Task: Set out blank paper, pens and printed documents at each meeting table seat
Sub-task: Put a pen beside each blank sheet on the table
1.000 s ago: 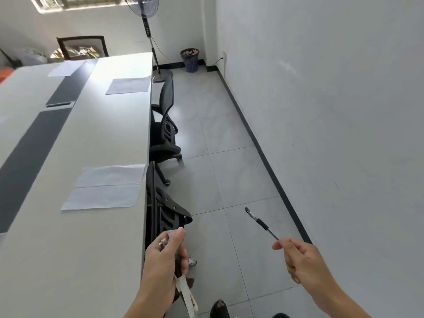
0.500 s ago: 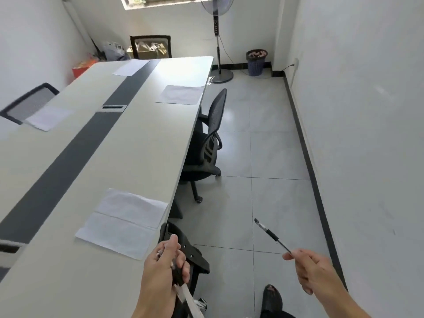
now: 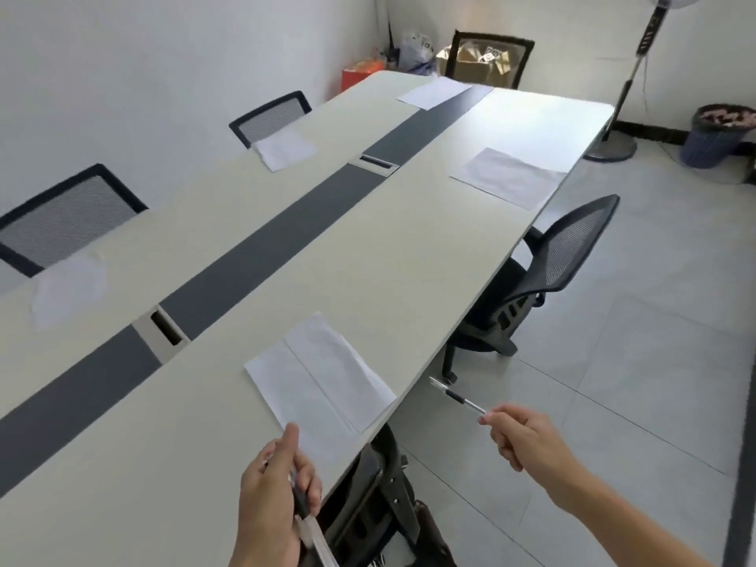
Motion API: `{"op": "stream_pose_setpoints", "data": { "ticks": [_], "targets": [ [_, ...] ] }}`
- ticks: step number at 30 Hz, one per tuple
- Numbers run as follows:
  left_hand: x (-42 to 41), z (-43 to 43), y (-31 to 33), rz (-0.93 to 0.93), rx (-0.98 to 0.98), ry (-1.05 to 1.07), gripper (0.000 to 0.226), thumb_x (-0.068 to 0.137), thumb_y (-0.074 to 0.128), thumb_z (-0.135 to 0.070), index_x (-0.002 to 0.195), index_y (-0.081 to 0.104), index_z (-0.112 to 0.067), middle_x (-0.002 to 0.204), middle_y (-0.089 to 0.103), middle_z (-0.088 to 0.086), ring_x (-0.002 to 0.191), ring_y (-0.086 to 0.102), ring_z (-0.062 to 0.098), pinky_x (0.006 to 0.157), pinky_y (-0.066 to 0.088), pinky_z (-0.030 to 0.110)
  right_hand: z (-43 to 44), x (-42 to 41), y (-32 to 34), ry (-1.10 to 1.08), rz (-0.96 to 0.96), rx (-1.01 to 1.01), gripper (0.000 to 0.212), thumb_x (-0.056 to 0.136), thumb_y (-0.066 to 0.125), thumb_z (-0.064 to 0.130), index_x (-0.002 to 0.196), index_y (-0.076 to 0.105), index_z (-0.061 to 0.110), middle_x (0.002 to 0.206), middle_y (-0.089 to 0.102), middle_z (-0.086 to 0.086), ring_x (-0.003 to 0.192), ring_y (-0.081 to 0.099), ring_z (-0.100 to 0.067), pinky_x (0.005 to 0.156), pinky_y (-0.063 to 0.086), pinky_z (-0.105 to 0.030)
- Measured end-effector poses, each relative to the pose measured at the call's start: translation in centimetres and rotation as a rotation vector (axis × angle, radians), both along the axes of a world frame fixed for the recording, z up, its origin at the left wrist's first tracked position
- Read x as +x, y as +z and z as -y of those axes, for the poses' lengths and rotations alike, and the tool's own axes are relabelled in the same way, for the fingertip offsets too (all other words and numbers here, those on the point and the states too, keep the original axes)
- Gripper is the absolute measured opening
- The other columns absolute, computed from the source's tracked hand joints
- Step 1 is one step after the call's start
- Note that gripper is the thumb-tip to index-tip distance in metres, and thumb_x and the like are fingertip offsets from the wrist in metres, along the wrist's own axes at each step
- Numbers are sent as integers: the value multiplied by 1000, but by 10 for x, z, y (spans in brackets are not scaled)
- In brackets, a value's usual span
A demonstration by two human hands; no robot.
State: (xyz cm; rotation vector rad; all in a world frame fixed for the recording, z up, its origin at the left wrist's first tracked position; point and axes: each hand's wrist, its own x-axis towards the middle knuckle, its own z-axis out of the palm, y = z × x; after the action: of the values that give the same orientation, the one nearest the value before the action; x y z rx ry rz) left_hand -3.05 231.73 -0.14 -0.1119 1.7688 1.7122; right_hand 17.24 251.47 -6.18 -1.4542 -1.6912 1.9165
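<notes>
Two overlapping white sheets (image 3: 323,376) lie at the nearest seat on the long meeting table (image 3: 368,255). My right hand (image 3: 521,433) pinches a single pen (image 3: 456,396) by its end, just off the table's right edge beside those sheets. My left hand (image 3: 274,491) grips a bundle of pens (image 3: 309,525) over the table's near edge, below the sheets. More paper sets (image 3: 507,176) lie at the far right seat, the far end (image 3: 433,91) and two left seats (image 3: 284,147).
Black mesh chairs stand at the right side (image 3: 532,280), directly below me (image 3: 368,509), along the left (image 3: 65,218) and at the far end (image 3: 491,59). A standing fan (image 3: 626,96) and a waste bin (image 3: 720,133) occupy the far right corner. Boxes and bags sit at the far wall.
My view has swung left over the table. Both hands have come closer to the nearest sheets, the right hand's pen now near the table edge.
</notes>
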Motion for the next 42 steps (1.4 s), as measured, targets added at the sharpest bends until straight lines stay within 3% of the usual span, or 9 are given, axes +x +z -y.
{"op": "stream_pose_setpoints", "data": {
  "ticks": [9, 14, 17, 20, 26, 30, 33, 37, 42],
  "targets": [
    [-57, -21, -6, -5, -9, 192, 45, 94, 54, -34, 59, 35, -13, 42, 30, 3, 35, 33, 18, 43, 24, 24, -72, -125, -38, 225, 184, 89, 12, 95, 52, 18, 91, 59, 10, 60, 52, -2, 49, 43, -15, 43, 34, -24],
    [-70, -23, -11, 3, -8, 360, 43, 96, 49, -34, 61, 35, -13, 42, 36, 3, 35, 39, 20, 48, 29, 27, -113, -201, -72, 378, 329, 266, 16, 93, 48, 30, 98, 57, 17, 79, 62, 0, 68, 57, -20, 60, 42, -31],
    [-65, -20, -13, 36, -35, 496, 44, 97, 47, -36, 62, 34, -13, 39, 38, 2, 32, 40, 19, 45, 30, 26, -123, -235, -91, 514, 482, 418, 17, 92, 42, 32, 96, 54, 21, 84, 61, 2, 78, 58, -20, 60, 39, -31],
    [-60, -14, -18, 55, -87, 595, 45, 95, 48, -38, 62, 32, -13, 36, 35, 1, 28, 37, 18, 46, 27, 25, -130, -256, -113, 658, 611, 551, 18, 89, 43, 31, 89, 56, 19, 92, 62, -1, 81, 58, -22, 65, 43, -31],
    [-51, -12, -17, -44, -184, 681, 47, 92, 56, -33, 58, 31, -12, 38, 33, 3, 28, 32, 16, 48, 24, 25, -133, -268, -129, 822, 692, 645, 19, 87, 51, 32, 99, 61, 20, 101, 66, -1, 92, 62, -23, 74, 48, -30],
    [-58, -28, -13, -86, -169, 635, 44, 90, 60, -27, 61, 33, -11, 40, 35, 4, 30, 36, 17, 36, 28, 20, -136, -263, -116, 837, 674, 660, 27, 90, 54, 36, 112, 60, 21, 113, 65, 0, 102, 61, -21, 78, 47, -30],
    [-67, -47, -7, -111, -103, 547, 40, 89, 63, -23, 64, 34, -11, 41, 38, 3, 36, 38, 19, 34, 27, 19, -131, -248, -84, 768, 533, 567, 28, 92, 56, 42, 112, 62, 24, 109, 65, 6, 98, 60, -17, 71, 45, -29],
    [-78, -83, -6, -132, -34, 404, 41, 87, 67, -21, 62, 33, -15, 46, 42, 3, 44, 42, 22, 41, 34, 26, -112, -203, -22, 627, 190, 214, 15, 90, 64, 36, 92, 68, 21, 88, 72, 0, 79, 68, -15, 61, 51, -24],
    [-71, -154, -7, -164, 78, 188, 40, 84, 69, -24, 64, 35, -15, 44, 48, 1, 40, 49, 19, 46, 36, 29, -103, -134, 28, 554, -12, -150, 24, 94, 60, 32, 102, 69, 11, 93, 76, -4, 80, 71, -15, 57, 47, -22]
  ]
}}
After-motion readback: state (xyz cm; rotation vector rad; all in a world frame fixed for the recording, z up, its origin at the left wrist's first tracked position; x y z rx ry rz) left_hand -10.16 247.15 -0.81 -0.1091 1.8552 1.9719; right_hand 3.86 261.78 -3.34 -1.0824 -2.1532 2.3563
